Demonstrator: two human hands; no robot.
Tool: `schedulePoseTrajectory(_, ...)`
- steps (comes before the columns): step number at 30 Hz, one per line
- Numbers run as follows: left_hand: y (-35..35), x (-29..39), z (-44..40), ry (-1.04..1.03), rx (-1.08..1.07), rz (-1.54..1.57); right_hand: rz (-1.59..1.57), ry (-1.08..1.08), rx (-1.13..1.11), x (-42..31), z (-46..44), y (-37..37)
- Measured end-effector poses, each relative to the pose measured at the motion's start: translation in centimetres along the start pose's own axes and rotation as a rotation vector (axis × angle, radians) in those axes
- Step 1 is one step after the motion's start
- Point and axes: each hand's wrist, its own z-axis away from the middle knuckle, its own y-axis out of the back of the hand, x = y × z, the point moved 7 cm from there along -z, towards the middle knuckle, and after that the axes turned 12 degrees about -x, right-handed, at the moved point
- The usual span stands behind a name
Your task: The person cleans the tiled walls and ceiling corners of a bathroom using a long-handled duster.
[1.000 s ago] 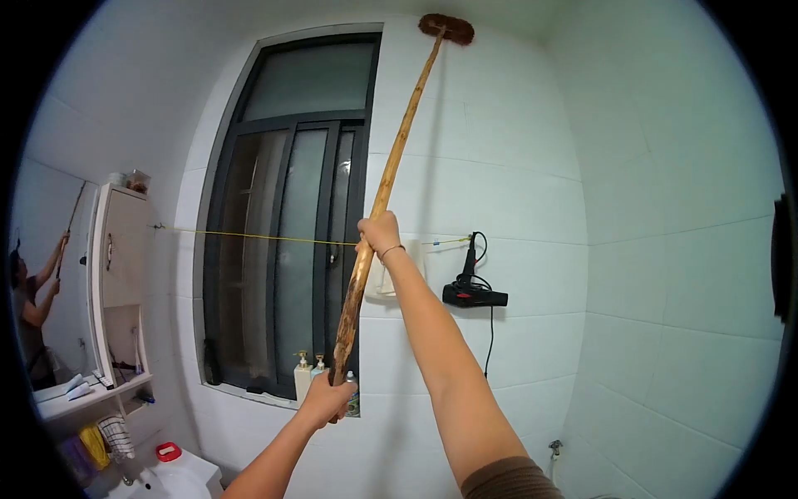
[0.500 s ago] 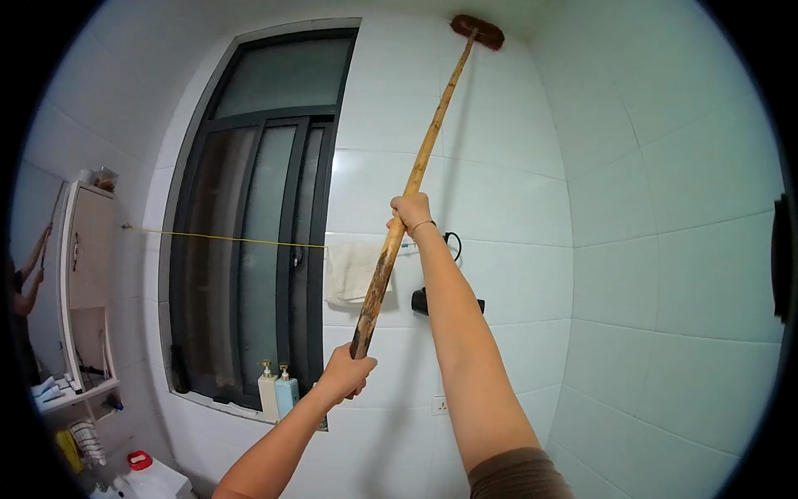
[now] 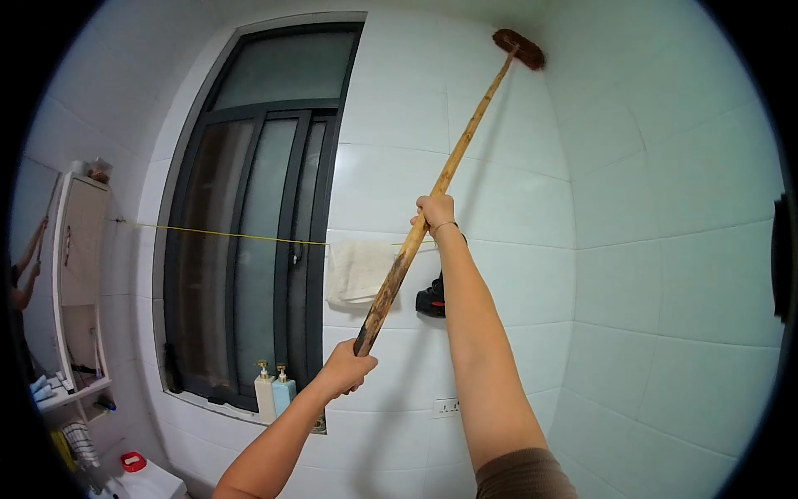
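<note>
A long-handled brush with a pale wooden pole slants up to the right. Its reddish-brown head is against the white tiled wall, high up near the corner. My left hand is closed around the pole's dark, scuffed lower end. Higher up, my right hand grips the same pole, with a thin band on the wrist. Behind the pole, a cream towel hangs from a yellow line. A black hair dryer on the wall is partly hidden by my right forearm.
A dark-framed window fills the left of the wall, with two pump bottles on its sill. A wall socket sits low. To the left are a cabinet, a mirror and a washbasin with a red item.
The brush head has moved right and slightly down along the wall, closer to the corner. My right hand has shifted right with the pole, while my left hand has stayed nearly in place.
</note>
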Motion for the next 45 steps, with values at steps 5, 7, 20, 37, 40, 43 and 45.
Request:
schedulePoseTrajectory(5, 2.9, -1.1, 3.3, -0.06, 0.068, -0.023, -0.022, -0.013, 0.023, -0.3, 1.6, -2.5)
schedulePoseTrajectory(7, 4.1, -1.9, 5.1, -0.089, 0.096, -0.03, -0.011, -0.01, 0.024, -0.9, 2.7, -4.0)
schedulePoseTrajectory(20, 8.8, -8.1, 26.3, 0.144, 0.23, -0.002, -0.069, 0.036, -0.084, -2.6, 12.5, -18.3)
schedulePoseTrajectory(37, 6.9, -14.6, 43.6, 0.231, 0.485, 0.086, -0.202, -0.054, -0.391, -4.4, 23.2, -34.1)
schedulePoseTrajectory(40, 6.1, -14.6, 41.8, 0.118, 0.521, 0.031, -0.18, -0.044, -0.459, -4.8, 21.7, -34.1)
schedulePoseTrajectory(43, 5.9, -13.8, 39.9, 0.154, 0.49, 0.104, -0.192, -0.01, -0.445, -5.5, 20.6, -32.6)
schedulePoseTrajectory(45, 6.0, -12.8, 38.8, 0.132, 0.464, -0.038, -0.207, 0.011, -0.413, -5.3, 20.0, -31.2)
